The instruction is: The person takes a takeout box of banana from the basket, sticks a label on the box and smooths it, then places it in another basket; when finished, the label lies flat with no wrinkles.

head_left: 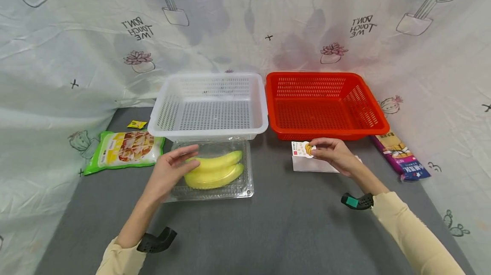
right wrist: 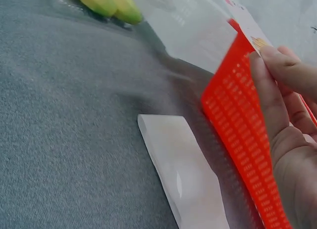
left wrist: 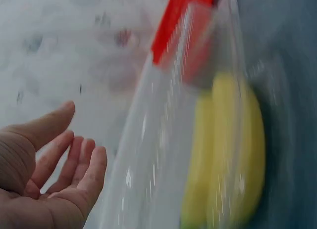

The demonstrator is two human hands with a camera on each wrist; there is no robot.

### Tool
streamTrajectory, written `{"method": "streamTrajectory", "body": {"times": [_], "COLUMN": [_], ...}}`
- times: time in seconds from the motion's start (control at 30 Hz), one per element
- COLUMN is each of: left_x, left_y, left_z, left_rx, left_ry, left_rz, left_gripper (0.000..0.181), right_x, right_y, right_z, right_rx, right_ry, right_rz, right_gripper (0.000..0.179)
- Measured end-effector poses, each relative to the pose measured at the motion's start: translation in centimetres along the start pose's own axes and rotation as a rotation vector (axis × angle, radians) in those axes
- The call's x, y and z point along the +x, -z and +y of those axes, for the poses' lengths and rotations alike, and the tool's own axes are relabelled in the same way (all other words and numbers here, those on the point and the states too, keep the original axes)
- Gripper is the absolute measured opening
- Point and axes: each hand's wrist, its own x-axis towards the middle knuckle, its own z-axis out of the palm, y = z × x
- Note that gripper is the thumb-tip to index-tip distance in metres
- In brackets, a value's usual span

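Dk-grey tabletop [head_left: 268, 232], pale cactus-print sheeting [head_left: 226, 19] far, L & R. L hand [head_left: 168, 175]: fingers wide, nr clear plastic box [head_left: 247, 177]; R hand [head_left: 337, 154]: fingers pinch small white banana-print card [head_left: 300, 149].

Right hand [head_left: 336, 154] pinches; left hand [head_left: 168, 171] curves loosely.

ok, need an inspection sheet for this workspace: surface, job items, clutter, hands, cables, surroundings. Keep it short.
Surface: grey tabletop.
Job's things: bananas in a clear plastic container; a small card with a banana picture.
Clutter: white strip below the card; green-edged food bag, yellow packet, purple-and-blue packet; white basket and red basket side by side behind.
Grippers: left hand holds nothing, near the container's left side; right hand pinches the card.
Cables: nothing seen.
Surroundings: cactus-print white curtain behind and at both sides.
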Motion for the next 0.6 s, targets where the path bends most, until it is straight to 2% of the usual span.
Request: {"method": "streamTrajectory", "body": {"times": [0.1,0.17,0.27,0.43,0.5,0.6], "left_x": [-1.0,-1.5,-2.3,-3.5,-3.8,-4.0], "left_y": [1.9,2.6,3.3,4.1,4.4,4.9], "left_z": [-0.7,-1.4,-2.7,-4.7,-5.2,-5.8], "left_rx": [0.044,0.058,0.083,0.186,0.242,0.303], "left_ry": [0.008,-0.023,-0.111,-0.262,-0.28,-0.251], "left_rz": [0.038,0.051,0.059,0.055,0.042,-0.007], "left_gripper": [0.051,0.05,0.047,0.042,0.042,0.044], "right_x": [0.4,0.6,1.0,2.0,2.3,2.8], "right_y": [-0.6,-1.0,-1.6,-2.8,-3.1,-3.6], "right_z": [0.0,0.0,-0.2,-0.7,-1.0,-1.3], "right_rx": [0.001,0.002,-0.012,-0.087,-0.114,-0.147], "right_ry": [0.005,0.012,0.013,-0.021,-0.04,-0.067], "right_rz": [0.013,0.019,0.012,0.011,0.013,0.001], "right_gripper": [0.031,0.032,0.031,0.025,0.023,0.021]}}
